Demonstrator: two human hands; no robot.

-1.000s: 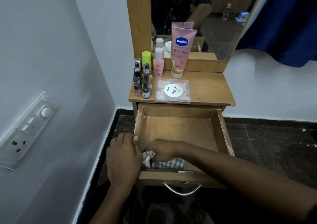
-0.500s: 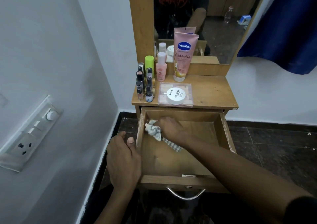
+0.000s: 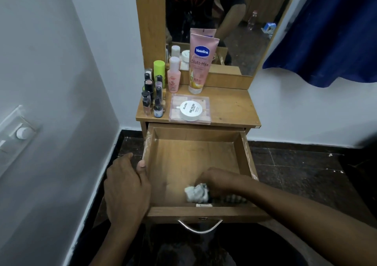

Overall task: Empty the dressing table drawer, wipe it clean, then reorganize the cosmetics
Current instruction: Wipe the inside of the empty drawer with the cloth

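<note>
The wooden drawer point(image 3: 191, 135) stands pulled out and holds only a crumpled white-and-grey cloth point(image 3: 195, 193). My right hand point(image 3: 216, 181) presses that cloth onto the drawer floor near the front wall. My left hand point(image 3: 126, 186) grips the drawer's left wall, thumb on the rim. On the dressing table top point(image 3: 230, 106) stand a pink Vaseline tube point(image 3: 201, 63), a small pink bottle point(image 3: 173, 75), a green bottle point(image 3: 159, 68), several nail polish bottles point(image 3: 152, 98), and a white jar point(image 3: 191, 110) on a clear flat case point(image 3: 205, 117).
A mirror point(image 3: 224, 21) rises behind the table and reflects a person's torso. A white wall with a switch panel point(image 3: 14, 135) runs along the left. A blue curtain point(image 3: 326, 31) hangs at the upper right. Dark tiled floor point(image 3: 295, 174) surrounds the table. A metal handle point(image 3: 200, 228) hangs from the drawer front.
My right hand has dragged the cloth from the drawer's back left corner to the front middle. My left hand has stayed on the left wall.
</note>
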